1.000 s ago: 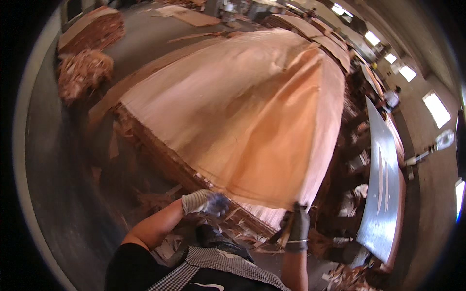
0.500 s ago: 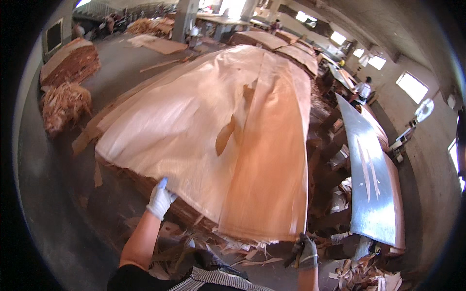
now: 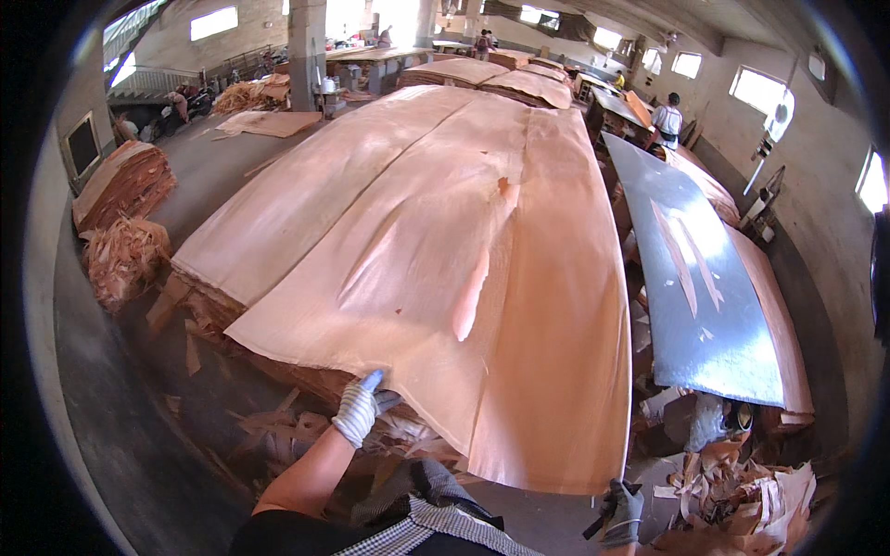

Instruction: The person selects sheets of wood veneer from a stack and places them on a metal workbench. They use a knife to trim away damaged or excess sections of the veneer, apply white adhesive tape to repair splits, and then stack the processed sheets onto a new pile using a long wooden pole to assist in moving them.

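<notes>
A large, thin wood veneer sheet (image 3: pixel 436 232) lies over a low stack of veneer (image 3: pixel 278 218), its near edge hanging toward me. It is pale brown, with a long split and a small hole. My left hand (image 3: pixel 364 406), in a white glove with blue fingertips, pinches the near edge, thumb on top and fingers under it. My right hand (image 3: pixel 623 514), in a grey glove, is closed at the sheet's near right corner. Something dark and narrow sticks out beside that hand; its kind is unclear.
To the right stands a bench with a shiny metal top (image 3: pixel 709 306) and veneer strips on it. Scrap veneer (image 3: pixel 742 500) is heaped at the lower right. A bundle of veneer (image 3: pixel 125 185) and shavings (image 3: pixel 125 259) lie left. A person (image 3: pixel 666 122) stands farther back.
Both hands and the sheet's near edge have moved right and toward me. The billowing sheet has settled flatter, and more of the stack's top shows on the left.
</notes>
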Action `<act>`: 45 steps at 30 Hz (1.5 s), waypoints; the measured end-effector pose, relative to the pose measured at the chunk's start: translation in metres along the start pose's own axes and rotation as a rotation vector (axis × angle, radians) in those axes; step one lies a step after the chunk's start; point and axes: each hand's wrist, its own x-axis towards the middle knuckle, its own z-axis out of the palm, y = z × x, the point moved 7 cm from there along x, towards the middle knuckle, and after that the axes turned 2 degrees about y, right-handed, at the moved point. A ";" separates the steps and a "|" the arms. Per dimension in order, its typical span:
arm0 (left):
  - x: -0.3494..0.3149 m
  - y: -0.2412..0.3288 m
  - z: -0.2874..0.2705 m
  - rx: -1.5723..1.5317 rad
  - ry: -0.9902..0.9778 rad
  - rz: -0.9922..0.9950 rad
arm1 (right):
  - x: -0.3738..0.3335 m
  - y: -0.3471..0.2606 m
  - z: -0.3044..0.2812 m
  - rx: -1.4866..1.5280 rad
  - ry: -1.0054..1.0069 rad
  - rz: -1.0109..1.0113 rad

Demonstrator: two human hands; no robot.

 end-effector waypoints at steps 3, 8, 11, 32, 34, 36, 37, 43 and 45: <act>0.005 -0.064 0.053 0.098 -0.004 -0.129 | 0.027 -0.030 -0.051 -0.044 0.102 -0.087; 0.042 -0.176 0.150 0.270 -0.077 -0.227 | 0.104 -0.076 -0.147 -0.031 0.207 -0.153; 0.052 -0.243 0.231 0.297 -0.185 -0.222 | 0.156 -0.115 -0.197 -0.004 0.321 -0.137; -0.019 -0.698 0.679 0.126 -0.390 -0.494 | 0.485 -0.370 -0.665 -0.235 0.436 -0.405; -0.041 -0.731 0.713 0.101 -0.429 -0.528 | 0.517 -0.383 -0.705 -0.261 0.433 -0.379; -0.051 -0.742 0.747 -0.175 -0.369 -0.579 | 0.542 -0.403 -0.751 -0.297 0.428 -0.381; -0.038 -0.744 0.746 -0.350 -0.288 -0.607 | 0.550 -0.410 -0.763 -0.287 0.445 -0.397; 0.060 -0.801 0.713 -0.114 -0.028 -0.347 | 0.623 -0.449 -0.807 -0.362 0.356 -0.439; 0.066 -0.822 0.703 -0.060 0.075 -0.312 | 0.644 -0.447 -0.817 -0.336 0.357 -0.356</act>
